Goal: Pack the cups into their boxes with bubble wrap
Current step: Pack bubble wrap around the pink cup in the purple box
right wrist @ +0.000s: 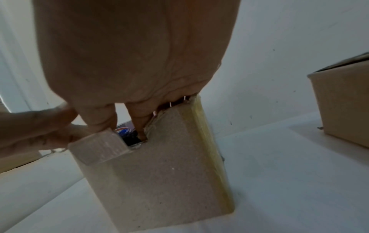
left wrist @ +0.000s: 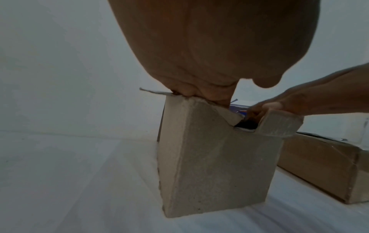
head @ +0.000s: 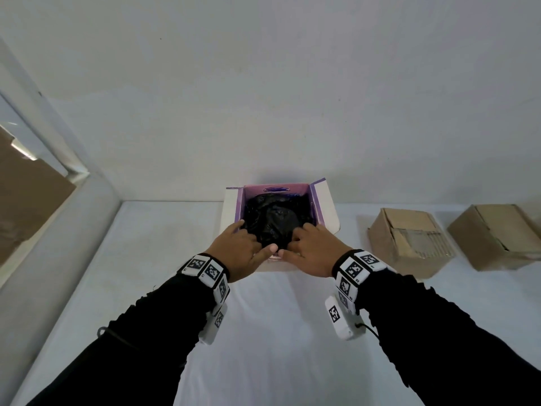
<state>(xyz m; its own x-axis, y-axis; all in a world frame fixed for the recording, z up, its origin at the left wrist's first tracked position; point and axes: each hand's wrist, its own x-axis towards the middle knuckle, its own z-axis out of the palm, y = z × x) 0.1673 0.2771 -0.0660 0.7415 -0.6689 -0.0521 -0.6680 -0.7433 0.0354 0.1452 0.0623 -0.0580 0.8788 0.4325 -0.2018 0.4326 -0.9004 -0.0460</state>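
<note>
An open box (head: 328, 206) with a purple lining and white flaps stands at the far middle of the white table. Inside it lies a bundle in black wrap (head: 275, 221); the cup itself is hidden. My left hand (head: 246, 247) and right hand (head: 310, 250) meet at the box's near edge. Their fingers reach into the box onto the bundle, and the thumbs lie close together at the near rim. In the left wrist view my left fingers (left wrist: 219, 97) go straight down past the box's (left wrist: 215, 165) rim. In the right wrist view my right fingers (right wrist: 99, 118) dip beside the dark bundle (right wrist: 129, 138).
Two brown cardboard boxes (head: 409, 241) (head: 497, 235) lie on the table to the right of the open box. A brown board (head: 26, 194) leans behind the pale ledge at the left. A white wall stands just behind the box. The white tabletop (head: 263, 332) stretches toward me.
</note>
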